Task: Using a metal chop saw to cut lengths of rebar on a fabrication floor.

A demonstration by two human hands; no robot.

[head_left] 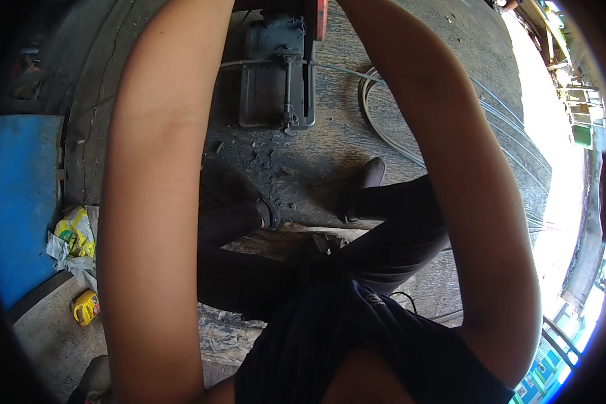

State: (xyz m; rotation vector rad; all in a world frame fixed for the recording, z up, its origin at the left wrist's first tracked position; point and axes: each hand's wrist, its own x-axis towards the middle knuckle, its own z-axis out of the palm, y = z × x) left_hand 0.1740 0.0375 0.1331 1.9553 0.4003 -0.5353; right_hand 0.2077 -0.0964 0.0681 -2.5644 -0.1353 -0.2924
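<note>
Both my arms stretch up past the top edge of the head view, so neither hand shows. Between the forearms stands a dark metal machine with a flat base (262, 101) and a screw clamp (288, 87); it looks like a cut-off saw, though its upper part is cut off by the frame. A red part (321, 20) shows at its upper right. Across the machine runs a thin metal rod (337, 69), which carries on to the right behind my right arm. What my hands touch or hold is hidden.
A coil of thin rod (368, 108) and several long rods (512, 124) lie on the right. Dark scraps (266, 158) litter the floor near my shoe (370, 174). At left are a blue panel (23, 202), a crumpled yellow bag (77, 229) and a yellow container (86, 308).
</note>
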